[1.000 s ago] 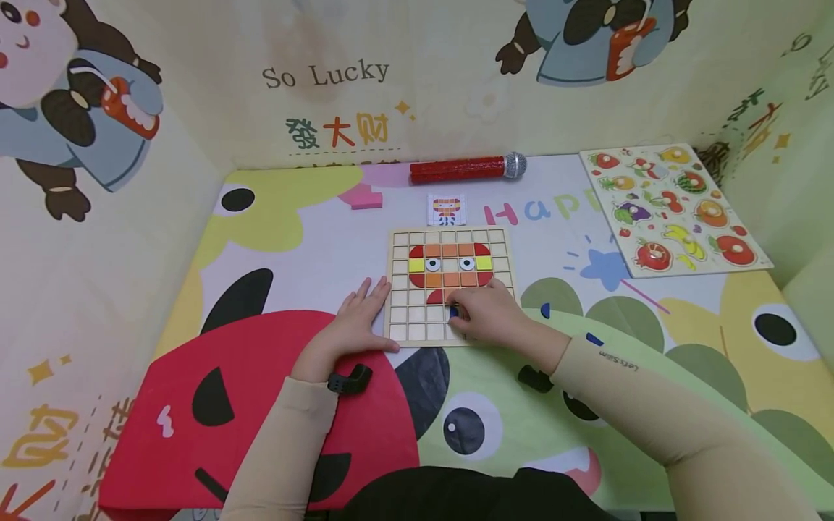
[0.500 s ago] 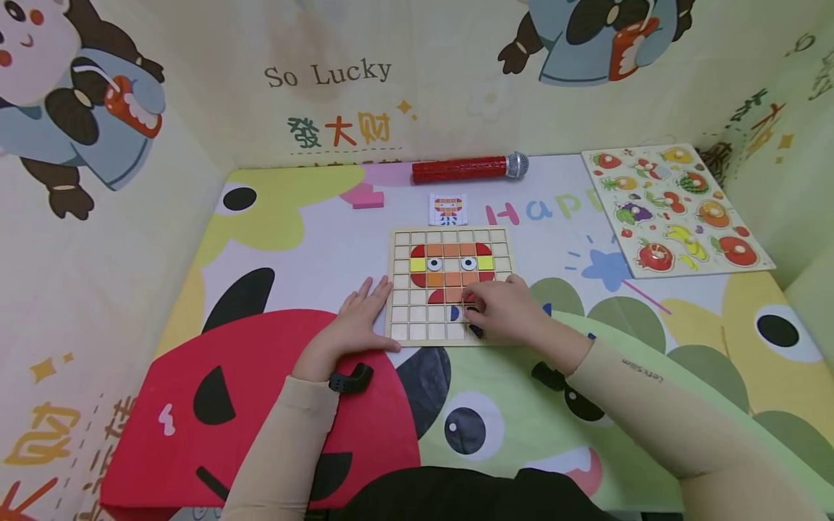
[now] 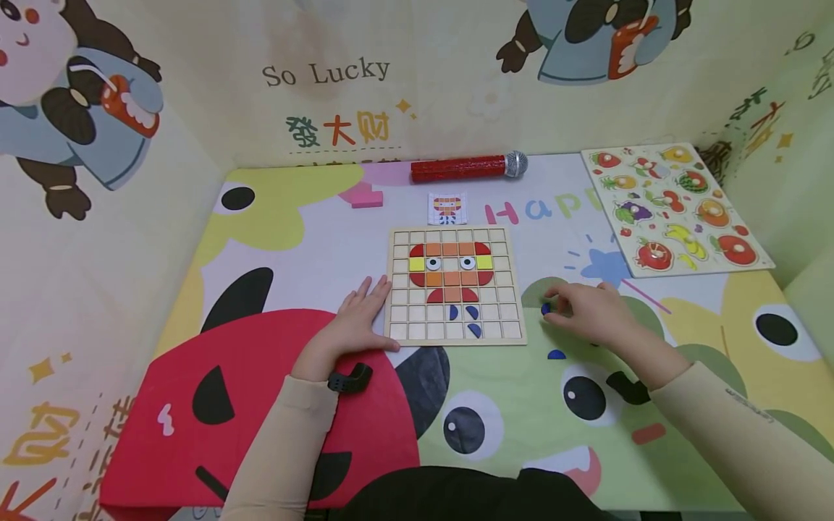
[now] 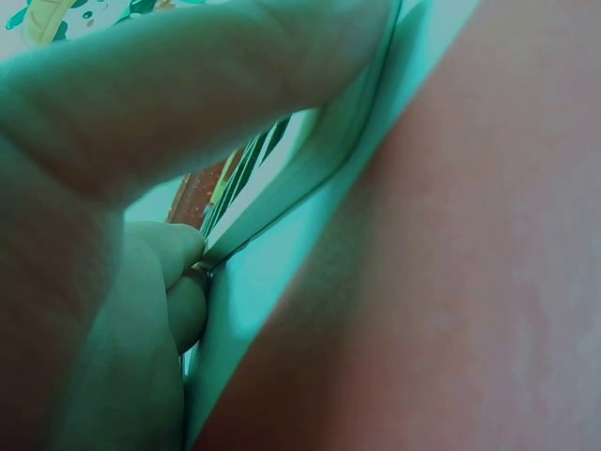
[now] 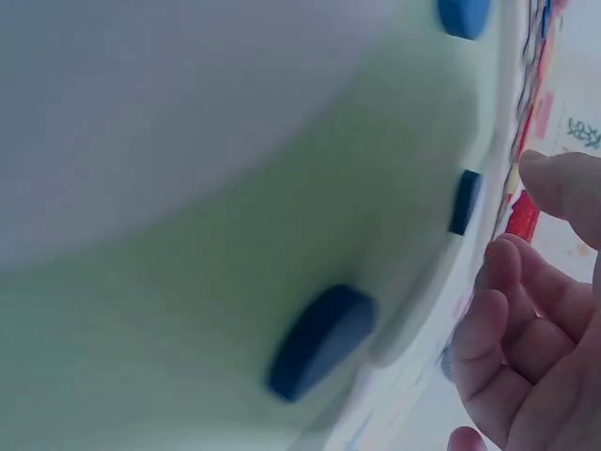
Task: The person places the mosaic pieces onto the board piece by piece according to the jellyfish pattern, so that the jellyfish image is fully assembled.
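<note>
My left hand (image 3: 355,318) lies with fingers spread along the left edge of a wooden grid board (image 3: 407,334), thumb at its near corner. In the left wrist view, the thumb (image 4: 216,85) rests along the board's side (image 4: 310,178). On the board, red, orange and yellow tiles and two eye tiles form a face; below it sit blue half-round tiles (image 3: 474,331). My right hand (image 3: 596,311) is right of the board, thumb and forefinger parted around a blue half-round tile (image 3: 546,309). In the right wrist view, a gap shows between thumb (image 5: 563,183) and fingers.
Another blue half-round tile (image 3: 557,354) lies nearer me on the cartoon tablecloth. Behind the board is a small picture card (image 3: 447,209), then a red microphone (image 3: 462,168). A fruit puzzle board (image 3: 674,210) lies at back right, and a pink block (image 3: 368,200) at back left.
My right hand has left the board and moved right to a loose blue tile. Several blue half-round tiles now show in the lower grid cells. The left hand stays put.
</note>
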The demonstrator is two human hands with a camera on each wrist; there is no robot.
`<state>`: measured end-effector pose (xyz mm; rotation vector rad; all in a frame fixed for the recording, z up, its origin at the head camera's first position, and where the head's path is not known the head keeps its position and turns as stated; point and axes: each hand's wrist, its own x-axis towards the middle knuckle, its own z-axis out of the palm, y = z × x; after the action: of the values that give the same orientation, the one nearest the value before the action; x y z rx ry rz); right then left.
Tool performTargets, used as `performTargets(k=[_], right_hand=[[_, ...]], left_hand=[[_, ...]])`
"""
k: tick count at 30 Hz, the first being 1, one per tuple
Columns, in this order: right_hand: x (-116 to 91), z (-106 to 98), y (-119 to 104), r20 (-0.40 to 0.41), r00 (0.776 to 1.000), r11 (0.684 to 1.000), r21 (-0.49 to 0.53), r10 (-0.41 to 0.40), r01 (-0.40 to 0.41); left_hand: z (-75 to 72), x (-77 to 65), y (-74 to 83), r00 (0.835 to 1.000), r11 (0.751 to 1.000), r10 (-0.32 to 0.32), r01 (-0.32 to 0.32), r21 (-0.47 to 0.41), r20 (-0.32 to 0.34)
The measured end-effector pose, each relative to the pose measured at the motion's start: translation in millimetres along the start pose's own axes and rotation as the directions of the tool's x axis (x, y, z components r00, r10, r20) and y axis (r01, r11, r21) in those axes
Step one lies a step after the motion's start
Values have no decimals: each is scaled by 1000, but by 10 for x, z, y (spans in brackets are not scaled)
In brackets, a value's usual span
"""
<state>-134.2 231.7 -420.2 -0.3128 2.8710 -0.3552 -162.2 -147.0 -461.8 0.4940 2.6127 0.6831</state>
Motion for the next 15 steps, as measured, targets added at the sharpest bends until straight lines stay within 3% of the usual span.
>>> performTargets(k=[15], right_hand=[[41,63,25,16,999,999,-22,-36,36]], left_hand=[[-7,-22,0,1000,1000,4,-4,-11,-5]])
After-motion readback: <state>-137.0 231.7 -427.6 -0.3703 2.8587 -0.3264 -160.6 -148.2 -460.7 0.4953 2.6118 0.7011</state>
